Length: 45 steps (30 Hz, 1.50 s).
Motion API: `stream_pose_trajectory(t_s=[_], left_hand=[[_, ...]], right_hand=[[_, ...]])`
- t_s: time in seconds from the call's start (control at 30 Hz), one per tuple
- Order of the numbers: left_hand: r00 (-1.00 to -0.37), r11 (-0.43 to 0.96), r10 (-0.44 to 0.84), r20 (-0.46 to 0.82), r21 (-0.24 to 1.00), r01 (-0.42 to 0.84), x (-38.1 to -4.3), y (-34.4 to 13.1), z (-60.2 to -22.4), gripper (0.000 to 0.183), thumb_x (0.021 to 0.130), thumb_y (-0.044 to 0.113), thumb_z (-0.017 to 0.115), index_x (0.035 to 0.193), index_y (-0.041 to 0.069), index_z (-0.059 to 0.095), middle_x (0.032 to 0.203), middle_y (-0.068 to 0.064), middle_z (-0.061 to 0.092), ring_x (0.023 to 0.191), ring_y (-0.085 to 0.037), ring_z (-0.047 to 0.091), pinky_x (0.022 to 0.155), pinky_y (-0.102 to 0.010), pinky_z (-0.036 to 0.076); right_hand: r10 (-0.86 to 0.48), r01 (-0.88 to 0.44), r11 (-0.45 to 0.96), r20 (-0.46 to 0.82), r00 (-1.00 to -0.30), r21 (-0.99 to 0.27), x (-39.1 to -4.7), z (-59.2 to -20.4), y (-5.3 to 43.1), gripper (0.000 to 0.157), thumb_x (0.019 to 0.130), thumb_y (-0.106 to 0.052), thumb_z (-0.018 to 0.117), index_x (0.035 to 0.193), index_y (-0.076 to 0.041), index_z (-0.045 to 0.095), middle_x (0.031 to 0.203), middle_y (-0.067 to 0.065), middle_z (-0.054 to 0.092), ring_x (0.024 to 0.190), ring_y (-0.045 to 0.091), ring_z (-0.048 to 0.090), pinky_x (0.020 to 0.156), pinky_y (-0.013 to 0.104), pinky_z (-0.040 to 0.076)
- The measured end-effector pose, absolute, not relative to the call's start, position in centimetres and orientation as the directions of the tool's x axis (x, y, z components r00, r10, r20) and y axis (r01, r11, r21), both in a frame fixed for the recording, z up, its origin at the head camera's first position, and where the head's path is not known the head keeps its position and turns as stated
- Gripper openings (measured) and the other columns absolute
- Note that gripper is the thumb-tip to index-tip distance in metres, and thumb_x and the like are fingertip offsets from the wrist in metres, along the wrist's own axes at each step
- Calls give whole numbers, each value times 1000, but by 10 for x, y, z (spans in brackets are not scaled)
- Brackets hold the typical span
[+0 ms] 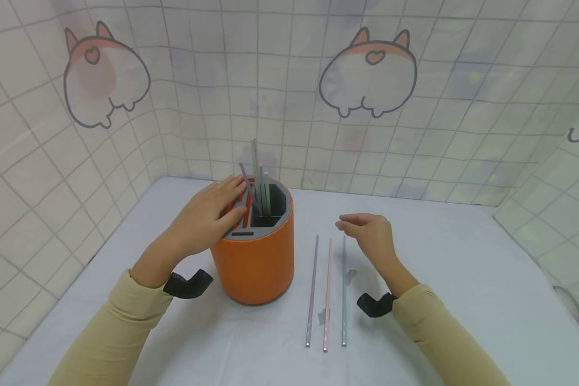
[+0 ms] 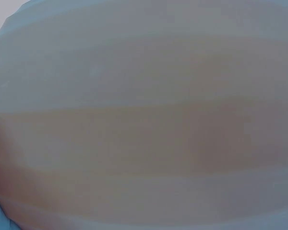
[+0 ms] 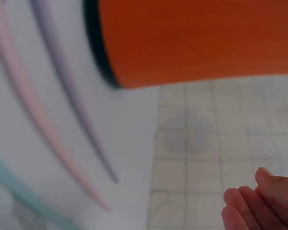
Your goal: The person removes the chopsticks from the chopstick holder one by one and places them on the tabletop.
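Orange holder under the left hand: at centre-left of the frame; the hand rests across the left of its top, fingers extended, thumb lying apart from them, apparently steadying it.
Right hand: right of centre, raised near the far ends of the loose sticks; thumb and fingers drawn close together, with nothing visible between them. The right wrist view shows those fingers bent, likewise without an object.
Loose sticks: a purple stick, a pink stick and a teal stick, side by side and apart, running up the frame just right of the holder.
Standing sticks: about four, upright or leaning in the wide dark compartment on the right of the grey insert.
Step for the sticks: judged to be between placements, one hand bracing the holder, the other free.
Next move for the right hand: probably calls for pinching one loose stick, tipping it upright and aiming its end into the compartment, past those inside.
White table: spreads across the lower frame.
Grid-patterned cloth: fills the upper frame.
Left wrist view: too blurred to tell anything.
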State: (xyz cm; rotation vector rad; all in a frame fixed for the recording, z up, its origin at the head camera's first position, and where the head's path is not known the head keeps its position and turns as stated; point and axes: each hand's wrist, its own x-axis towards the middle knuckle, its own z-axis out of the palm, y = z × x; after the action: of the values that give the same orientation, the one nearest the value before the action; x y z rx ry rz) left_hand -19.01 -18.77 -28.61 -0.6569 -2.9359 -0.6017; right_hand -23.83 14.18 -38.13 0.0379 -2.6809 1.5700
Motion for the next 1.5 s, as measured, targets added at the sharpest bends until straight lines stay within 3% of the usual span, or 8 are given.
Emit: stream_pose_trajectory(t_s=[0.2,0.33,0.6,1.1,1.5], left_hand=[[-904,830,397,159,358,427,-190,-189,-286,59,106,35,40,156,5,29,166,-10,23,156,-31,16,128,-51,11],[-905,831,396,156,358,425,-190,-188,-286,59,106,35,40,156,5,29,166,-9,22,156,-30,16,128,-51,12],[-901,825,399,171,363,434,-190,-187,-287,59,106,34,41,156,4,30,165,-11,24,155,-32,17,128,-51,12],[-900,822,402,171,365,437,-187,-187,-284,59,106,35,39,156,5,30,165,-11,24,155,-31,17,128,-51,12],[-899,819,403,172,370,438,-187,-188,-284,58,106,34,40,156,5,30,165,-11,24,155,-32,17,128,-51,11]], right_hand=[[-86,-262,367,248,-965,-892,-217,-341,109,32,87,-34,77,110,-12,78,108,5,77,105,17,72,93,33,59],[-132,-366,267,342,-930,-892,-207,-322,88,27,86,-26,79,109,-12,78,107,3,78,105,12,71,90,27,59],[-220,-543,160,506,-834,-825,-203,-299,52,25,82,-12,81,106,-5,79,102,10,78,99,16,74,83,25,61],[-229,-567,185,526,-819,-802,-210,-298,34,27,83,-12,81,109,-4,77,102,10,78,96,17,75,77,24,62],[-163,-573,256,550,-819,-778,-206,-284,33,17,85,-14,78,99,-3,80,96,10,78,91,18,76,74,24,62]])
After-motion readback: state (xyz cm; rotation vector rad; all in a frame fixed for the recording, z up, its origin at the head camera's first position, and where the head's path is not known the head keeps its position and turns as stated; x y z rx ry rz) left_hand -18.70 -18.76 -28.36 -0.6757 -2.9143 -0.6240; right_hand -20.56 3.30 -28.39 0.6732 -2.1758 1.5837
